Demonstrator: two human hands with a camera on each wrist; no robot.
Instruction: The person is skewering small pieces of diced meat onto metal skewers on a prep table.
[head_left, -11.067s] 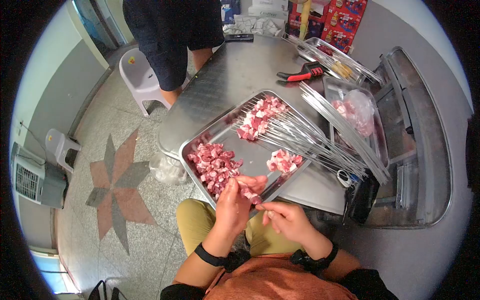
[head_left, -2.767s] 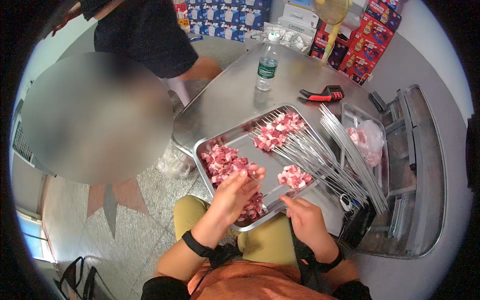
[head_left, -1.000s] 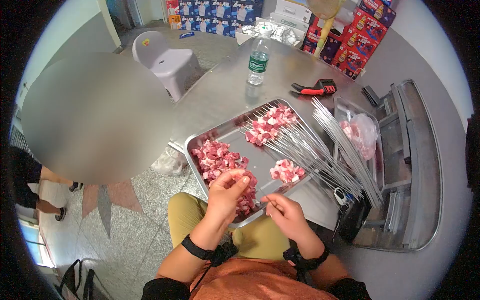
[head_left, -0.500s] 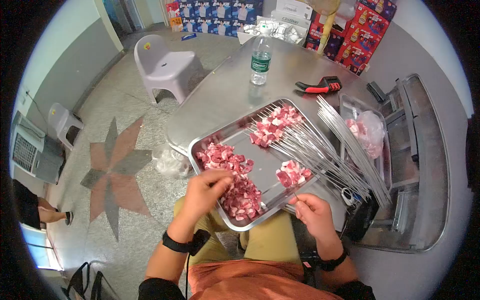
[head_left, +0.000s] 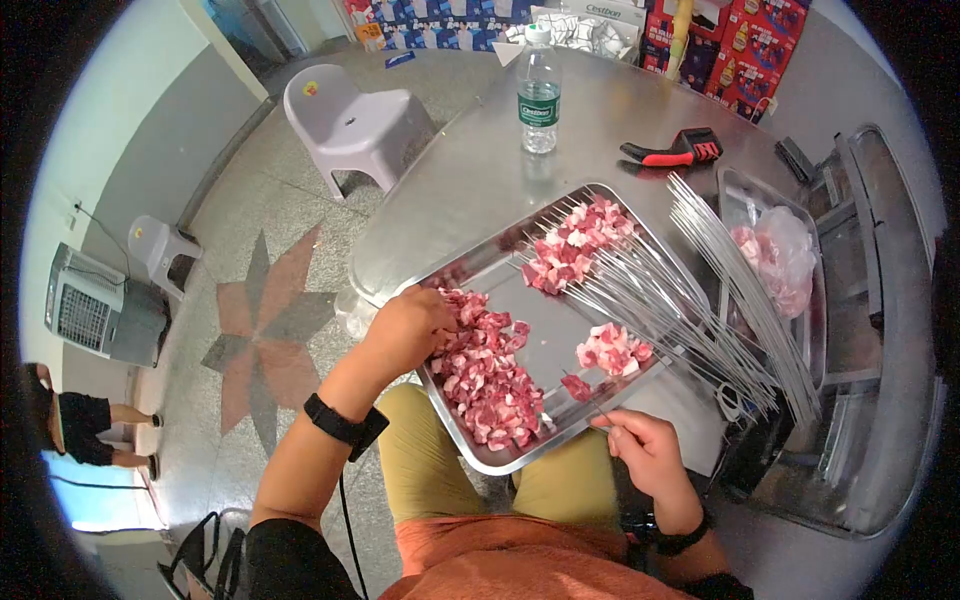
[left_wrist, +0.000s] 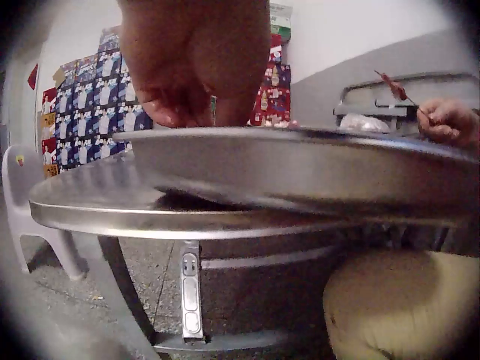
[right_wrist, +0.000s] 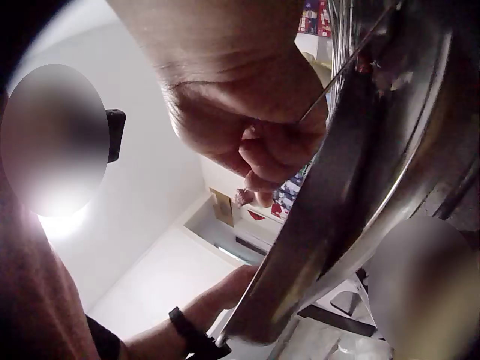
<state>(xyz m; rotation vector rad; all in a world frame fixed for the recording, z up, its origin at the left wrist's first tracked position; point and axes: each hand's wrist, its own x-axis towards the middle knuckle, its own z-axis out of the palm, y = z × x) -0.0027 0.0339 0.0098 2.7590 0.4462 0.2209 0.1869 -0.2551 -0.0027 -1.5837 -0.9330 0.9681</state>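
Note:
My left hand [head_left: 408, 328] reaches into the left end of a pile of diced raw meat [head_left: 490, 395] in a steel tray [head_left: 487, 462]. Its fingertips are hidden among the meat; in the left wrist view the tray wall covers them, so I cannot tell whether they pinch a piece. Over the tray's near right side, my right hand [head_left: 648, 450] pinches a thin metal skewer [right_wrist: 337, 79]. One dark red meat piece [head_left: 576, 388] is threaded near the skewer's far end. Just beyond it sits a small heap of paler, fatty cubes [head_left: 613, 349].
Finished meat skewers [head_left: 575, 245] lie across the tray's far right, handles over the rim. Bare skewers [head_left: 745, 290] rest beside a second tray with bagged meat [head_left: 785, 255]. A water bottle [head_left: 539, 95] and a red-black knife sharpener [head_left: 675, 150] stand farther back.
My left hand has left the skewer and moved left into the meat pile. The right hand still holds the skewer, which carries one piece. A water bottle has appeared since the oldest frame.

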